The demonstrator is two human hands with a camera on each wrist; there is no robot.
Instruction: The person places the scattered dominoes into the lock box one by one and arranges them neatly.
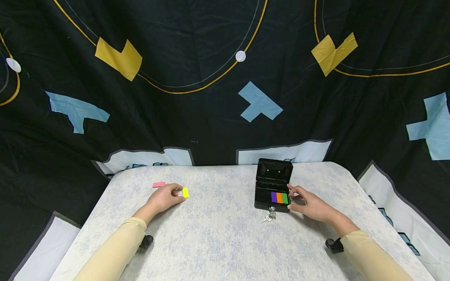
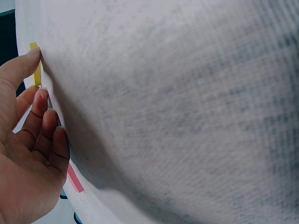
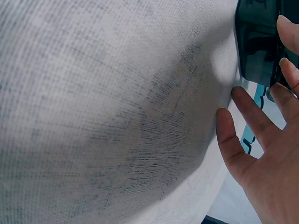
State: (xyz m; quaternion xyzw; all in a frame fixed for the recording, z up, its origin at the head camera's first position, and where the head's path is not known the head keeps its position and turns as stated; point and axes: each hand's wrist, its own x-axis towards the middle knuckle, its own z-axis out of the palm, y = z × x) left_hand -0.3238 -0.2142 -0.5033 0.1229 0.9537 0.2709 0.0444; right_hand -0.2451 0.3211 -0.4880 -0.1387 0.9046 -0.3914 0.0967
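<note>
My left hand (image 1: 165,198) pinches a small yellow block (image 1: 185,192) between thumb and index finger, low over the table. In the left wrist view the thumb lies against one end of the yellow block (image 2: 37,74). Just behind that hand lies a flat pink block (image 1: 159,184). At the right, an open black cash box (image 1: 263,204) holds purple (image 1: 274,197), orange (image 1: 279,198) and green (image 1: 284,198) blocks side by side. My right hand (image 1: 307,203) touches the box's right side with thumb and fingertips, its fingers spread loosely in the right wrist view.
Keys (image 1: 268,218) hang from the lock at the front of the box. The box lid (image 1: 274,170) stands raised at the back. A pale mottled cloth covers the table (image 1: 218,234), and a dark patterned curtain (image 1: 211,128) hangs behind it.
</note>
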